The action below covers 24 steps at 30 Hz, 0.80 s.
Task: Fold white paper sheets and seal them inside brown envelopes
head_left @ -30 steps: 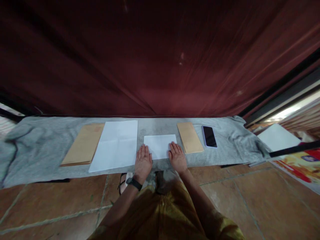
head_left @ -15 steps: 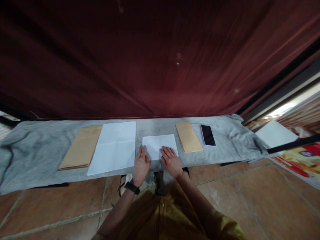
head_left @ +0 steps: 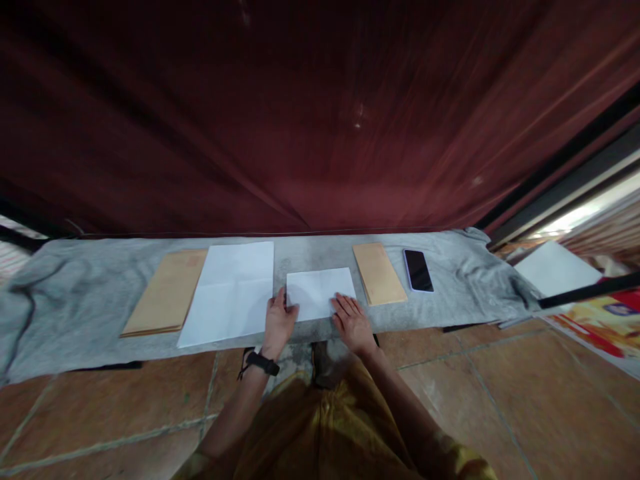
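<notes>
A folded sheet of white paper (head_left: 317, 290) lies flat on the grey cloth in front of me. My left hand (head_left: 280, 323) is at its lower left corner, the thumb on the paper and the fingers along the left edge, apart from the thumb. Fingers stretched out, my right hand (head_left: 353, 323) rests flat on the lower right part of the sheet. Left of it is a stack of larger white paper sheets (head_left: 233, 293) with crease lines. A smaller brown envelope stack (head_left: 380, 273) lies to the right of the folded paper.
Larger brown envelopes (head_left: 165, 293) are stacked at the left. A phone (head_left: 419, 271) with a dark screen lies on the right of the grey cloth (head_left: 465, 280). Behind hangs a dark red curtain (head_left: 300, 133). A printed box (head_left: 600, 320) stands at the far right.
My left hand has drawn its fingers back, with the thumb now spread onto the paper. My right hand has slid slightly right, towards the paper's right edge.
</notes>
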Available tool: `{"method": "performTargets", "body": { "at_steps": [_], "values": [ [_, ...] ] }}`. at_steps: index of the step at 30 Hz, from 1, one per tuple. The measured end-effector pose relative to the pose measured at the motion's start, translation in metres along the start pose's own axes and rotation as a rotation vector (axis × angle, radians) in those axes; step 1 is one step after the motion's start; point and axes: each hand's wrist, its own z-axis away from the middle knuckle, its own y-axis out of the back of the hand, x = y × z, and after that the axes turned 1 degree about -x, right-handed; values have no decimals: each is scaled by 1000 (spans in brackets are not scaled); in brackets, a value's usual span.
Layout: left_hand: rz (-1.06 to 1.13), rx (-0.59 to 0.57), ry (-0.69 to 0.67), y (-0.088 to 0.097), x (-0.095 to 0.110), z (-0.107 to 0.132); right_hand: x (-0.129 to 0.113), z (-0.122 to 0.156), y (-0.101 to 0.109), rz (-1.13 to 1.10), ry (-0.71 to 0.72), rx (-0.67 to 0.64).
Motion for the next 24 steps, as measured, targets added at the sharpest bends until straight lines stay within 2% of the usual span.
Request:
{"method": "performTargets", "body": {
  "at_steps": [9,15,20,24],
  "values": [
    [-40,-32,34,8,1,-4,14,16,8,-8,-6,18],
    [107,-92,57,8,-5,1,16,21,9,-80,-52,47],
    [202,-71,14,11,-11,17,5,9,9,-144,-70,83],
    [182,-68,-2,16,-11,26,-11,-11,4,-176,-35,60]
  ]
}}
